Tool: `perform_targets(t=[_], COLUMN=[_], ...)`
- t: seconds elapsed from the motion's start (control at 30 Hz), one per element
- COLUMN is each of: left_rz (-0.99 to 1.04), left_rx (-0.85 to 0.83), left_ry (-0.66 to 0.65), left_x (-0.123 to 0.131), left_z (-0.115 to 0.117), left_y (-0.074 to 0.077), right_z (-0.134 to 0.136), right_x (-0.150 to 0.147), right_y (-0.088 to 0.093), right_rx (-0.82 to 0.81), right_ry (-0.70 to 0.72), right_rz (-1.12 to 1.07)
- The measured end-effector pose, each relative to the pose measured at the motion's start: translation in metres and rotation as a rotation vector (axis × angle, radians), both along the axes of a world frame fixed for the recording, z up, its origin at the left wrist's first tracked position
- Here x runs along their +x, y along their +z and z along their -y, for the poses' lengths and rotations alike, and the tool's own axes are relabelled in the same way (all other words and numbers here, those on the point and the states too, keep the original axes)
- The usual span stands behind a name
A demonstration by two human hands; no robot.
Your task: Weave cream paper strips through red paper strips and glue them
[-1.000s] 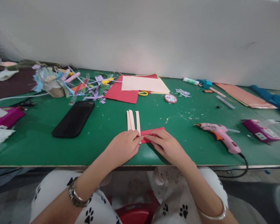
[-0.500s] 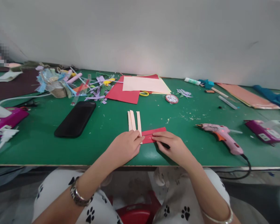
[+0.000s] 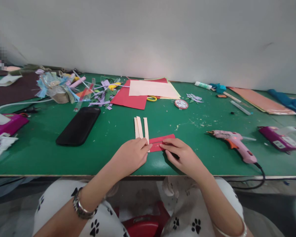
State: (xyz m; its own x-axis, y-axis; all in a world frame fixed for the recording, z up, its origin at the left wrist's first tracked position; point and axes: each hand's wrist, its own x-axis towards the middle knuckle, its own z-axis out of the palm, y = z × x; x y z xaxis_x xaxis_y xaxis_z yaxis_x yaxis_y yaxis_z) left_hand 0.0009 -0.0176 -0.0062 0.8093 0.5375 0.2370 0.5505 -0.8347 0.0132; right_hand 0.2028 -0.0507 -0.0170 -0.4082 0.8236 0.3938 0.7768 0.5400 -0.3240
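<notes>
Red paper, a short narrow piece (image 3: 158, 141), lies flat near the front edge of the green table (image 3: 113, 128), its left end meeting a cream strip (image 3: 146, 130) that stands nearly square to it. The left hand (image 3: 132, 153) presses its fingertips down where the two meet; whether it also pinches them is hidden. The right hand (image 3: 182, 154) rests loosely bent fingers on the red piece's right part, unclenched, though any grip underneath cannot be told. As for progress, the cutting of these pieces looks done: more cream strips (image 3: 138, 128) lie just left of the single one, and the red bears a lengthwise line, perhaps a fold. Joining seems unfinished, with no bond discernible. The pink glue gun (image 3: 236, 143) lies well apart to the right, not in hand.
</notes>
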Motion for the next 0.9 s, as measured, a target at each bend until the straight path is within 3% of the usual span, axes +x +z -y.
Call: perform_targets(t=[0.17, 0.37, 0.67, 0.9], left_rz=[0.002, 0.002, -0.013, 0.048], left_rx=[-0.016, -0.013, -0.042, 0.006], left_ry=[0.0, 0.009, 0.004, -0.005], left_x=[0.001, 0.001, 0.0, 0.0], left_z=[0.0, 0.0, 0.0, 0.0], left_y=[0.001, 0.001, 0.0, 0.0], right_z=[0.002, 0.004, 0.002, 0.009], right_x=[0.0, -0.005, 0.012, -0.003], right_y=[0.006, 0.008, 0.004, 0.012], right_rx=[-0.034, -0.013, 0.018, -0.027], right_ry=[-0.048, -0.001, -0.1, -0.014], right_rz=[-0.017, 0.187, 0.027, 0.276])
